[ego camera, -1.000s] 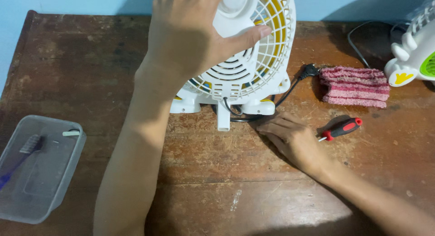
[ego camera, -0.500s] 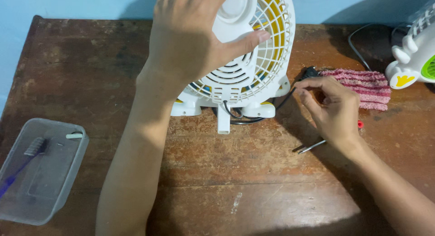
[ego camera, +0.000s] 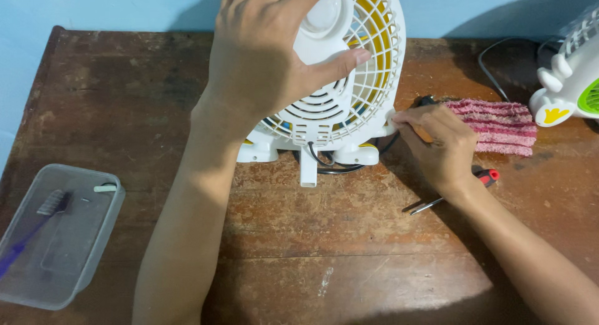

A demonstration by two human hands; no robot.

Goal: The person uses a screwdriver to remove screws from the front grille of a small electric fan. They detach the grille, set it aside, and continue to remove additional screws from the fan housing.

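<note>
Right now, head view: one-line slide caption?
Left hand steadies white-and-yellow grilled table fan; right hand pinches its rim on worn wooden table.

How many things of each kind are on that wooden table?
Fans: 2, one white and yellow, one white and green
Screwdrivers: 1
Pink cloths: 1
Clear plastic boxes: 1
Brushes: 1
Total: 6
</note>
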